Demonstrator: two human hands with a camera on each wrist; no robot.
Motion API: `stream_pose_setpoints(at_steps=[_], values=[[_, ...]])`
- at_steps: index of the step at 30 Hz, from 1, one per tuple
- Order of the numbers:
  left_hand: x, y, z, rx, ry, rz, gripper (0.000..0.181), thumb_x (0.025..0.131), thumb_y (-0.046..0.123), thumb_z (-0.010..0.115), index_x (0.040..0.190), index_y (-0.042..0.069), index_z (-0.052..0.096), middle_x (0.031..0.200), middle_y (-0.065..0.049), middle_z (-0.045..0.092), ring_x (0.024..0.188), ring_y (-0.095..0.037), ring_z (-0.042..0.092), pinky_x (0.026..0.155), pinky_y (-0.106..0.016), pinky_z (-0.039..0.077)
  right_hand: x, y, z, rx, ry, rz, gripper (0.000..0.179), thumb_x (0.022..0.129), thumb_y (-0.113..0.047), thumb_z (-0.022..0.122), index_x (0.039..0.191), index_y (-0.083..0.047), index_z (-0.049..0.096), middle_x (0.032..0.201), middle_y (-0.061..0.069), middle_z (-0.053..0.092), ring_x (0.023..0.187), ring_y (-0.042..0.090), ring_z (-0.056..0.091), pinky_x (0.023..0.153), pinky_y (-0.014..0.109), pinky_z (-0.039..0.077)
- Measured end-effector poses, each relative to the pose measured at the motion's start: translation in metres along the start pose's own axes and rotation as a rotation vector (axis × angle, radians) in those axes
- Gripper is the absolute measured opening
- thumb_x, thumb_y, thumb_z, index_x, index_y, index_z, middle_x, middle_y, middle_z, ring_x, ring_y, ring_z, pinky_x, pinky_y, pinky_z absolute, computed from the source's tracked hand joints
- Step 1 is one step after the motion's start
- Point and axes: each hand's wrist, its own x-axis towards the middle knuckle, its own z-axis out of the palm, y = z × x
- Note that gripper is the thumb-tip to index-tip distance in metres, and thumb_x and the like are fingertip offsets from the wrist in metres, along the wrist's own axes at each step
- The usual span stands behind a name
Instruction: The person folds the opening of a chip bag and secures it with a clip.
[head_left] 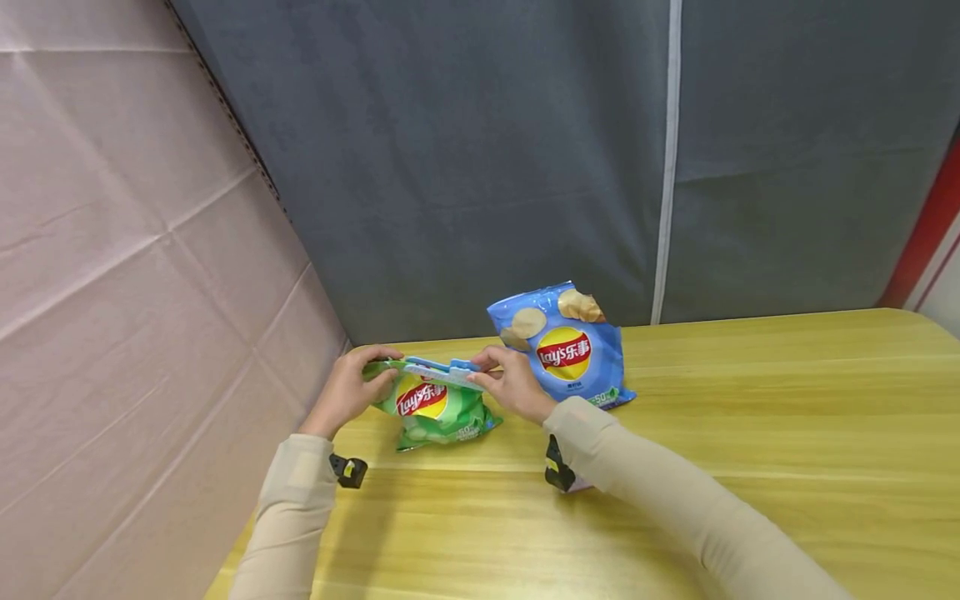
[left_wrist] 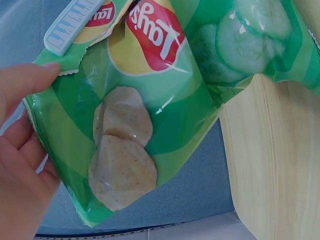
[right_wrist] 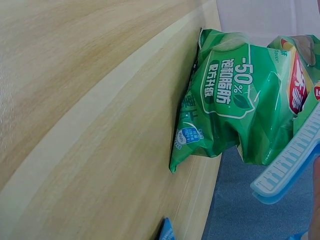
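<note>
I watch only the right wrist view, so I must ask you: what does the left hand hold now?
Observer: The left hand pinches the green bag near the left end of its top.
Operator: Is another bag there?
Observer: Yes, in the head view a blue Lay's bag is to the right of the green one.
Operator: Is anything more held?
Observer: Yes, the right hand pinches the blue clip by its right end.

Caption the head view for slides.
Left hand holds a green chip bag by its top, right hand a blue clip across it; blue chip bag alongside.
</note>
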Motion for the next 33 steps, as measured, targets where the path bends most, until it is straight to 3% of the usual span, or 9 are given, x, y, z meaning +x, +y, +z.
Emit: stream_pose_setpoints(at_steps=[11, 22, 28, 33], values=[[-0.0005, -0.0022, -0.0015, -0.035, 0.025, -0.001, 0.019, 0.079, 0.001, 0.064, 0.098, 0.004, 0.062, 0.095, -0.009, 0.061, 0.087, -0.025, 0.057, 0.077, -0.042, 0.045, 0.0009, -0.0003, 0.0006, 0.008, -0.012, 0.042, 0.013, 0.076, -0.003, 0.067, 0.087, 0.001, 0.061, 0.086, 0.010, 0.062, 0.079, 0.020, 0.060, 0.069, 0.022, 0.049], [0.0001, -0.0050, 0.0004, -0.038, 0.103, -0.023, 0.016, 0.075, 0.003, 0.068, 0.089, 0.004, 0.062, 0.088, -0.009, 0.064, 0.085, -0.024, 0.059, 0.077, -0.041, 0.045, 0.0029, -0.0006, 0.0021, -0.002, -0.018, 0.031, 0.014, 0.077, -0.005, 0.067, 0.088, 0.000, 0.062, 0.086, 0.009, 0.063, 0.079, 0.019, 0.060, 0.069, 0.022, 0.049], [0.0002, -0.0059, -0.0004, -0.074, 0.088, -0.090, 0.014, 0.076, 0.007, 0.069, 0.088, 0.005, 0.063, 0.087, -0.008, 0.064, 0.080, -0.021, 0.058, 0.070, -0.036, 0.046, 0.0042, 0.0000, 0.0032, 0.002, -0.010, 0.025, 0.014, 0.076, -0.004, 0.068, 0.087, 0.000, 0.062, 0.086, 0.010, 0.063, 0.079, 0.019, 0.060, 0.069, 0.021, 0.049], [-0.0006, -0.0077, -0.0012, -0.106, 0.062, -0.106, 0.013, 0.078, 0.008, 0.067, 0.090, 0.005, 0.063, 0.088, -0.009, 0.065, 0.075, -0.018, 0.059, 0.064, -0.032, 0.047, 0.0054, -0.0001, 0.0045, 0.006, -0.021, 0.028, 0.014, 0.076, -0.003, 0.068, 0.088, 0.001, 0.062, 0.087, 0.011, 0.063, 0.080, 0.020, 0.060, 0.069, 0.021, 0.049]])
